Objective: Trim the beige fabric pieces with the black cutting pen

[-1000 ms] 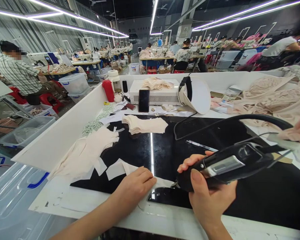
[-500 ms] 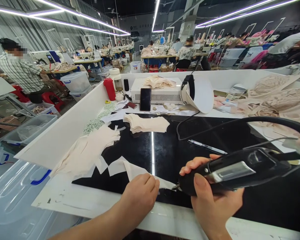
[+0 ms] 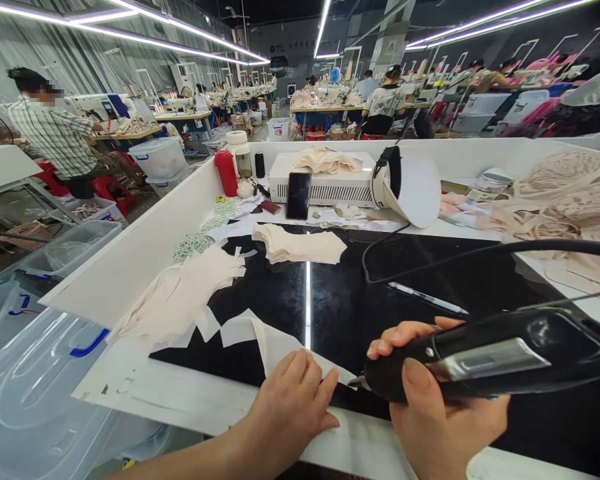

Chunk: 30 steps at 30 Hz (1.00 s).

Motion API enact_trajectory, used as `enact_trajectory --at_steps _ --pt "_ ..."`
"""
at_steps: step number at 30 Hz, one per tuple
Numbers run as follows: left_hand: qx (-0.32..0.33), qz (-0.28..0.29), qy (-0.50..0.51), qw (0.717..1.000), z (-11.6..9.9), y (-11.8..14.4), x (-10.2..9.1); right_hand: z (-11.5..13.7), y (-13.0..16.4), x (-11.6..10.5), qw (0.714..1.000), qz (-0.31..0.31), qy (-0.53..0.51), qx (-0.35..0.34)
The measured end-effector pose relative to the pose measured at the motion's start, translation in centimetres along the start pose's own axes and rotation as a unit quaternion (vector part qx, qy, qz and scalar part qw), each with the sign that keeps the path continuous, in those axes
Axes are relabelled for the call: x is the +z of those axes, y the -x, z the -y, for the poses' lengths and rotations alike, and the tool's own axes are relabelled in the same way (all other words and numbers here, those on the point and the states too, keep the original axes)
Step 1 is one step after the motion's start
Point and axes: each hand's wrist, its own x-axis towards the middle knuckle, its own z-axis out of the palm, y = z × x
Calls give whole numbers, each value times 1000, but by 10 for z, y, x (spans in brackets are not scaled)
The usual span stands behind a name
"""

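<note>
The right hand [image 3: 445, 413] is gripping a black corded cutting tool [image 3: 485, 357], fingers wrapped fully around its body, the tip pointing leftward at a pale fabric piece [image 3: 285, 347]. The left hand [image 3: 293, 407] is lying flat and spread, holding nothing, pressing that fabric piece against the black bench [image 3: 345, 300] just beside the tool's tip. Beyond the left hand, cut scraps [image 3: 180, 300] are lying in a heap, and a fabric stack [image 3: 300, 245] is sitting farther out. A pen [image 3: 427, 298] is lying beyond the right hand.
</note>
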Motion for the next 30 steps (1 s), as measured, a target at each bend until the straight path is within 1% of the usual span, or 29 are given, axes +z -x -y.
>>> enact_trajectory --at_steps 2,6,9,14,18,21,26,30 --pt "-2 -5 -6 1000 -1 2 1 1 -3 3 1000 3 -11 5" --pt "-10 -22 -2 1000 0 2 3 -3 -12 14 999 9 -35 -17" --pt "-14 -28 18 999 0 3 5 -10 -15 19 999 29 -38 -3" --pt "-7 -39 40 998 1 4 7 -21 -12 19 998 59 -32 7" --pt "-7 -52 41 998 3 4 7 -22 -10 19 998 56 -6 9" --pt "-1 -48 37 998 4 5 6 -21 -10 23 999 50 0 9" --pt "3 -54 37 998 7 8 6 -22 -13 33 997 57 -45 7" --pt "10 -32 44 998 9 9 7 -26 -12 37 996 70 -61 12"
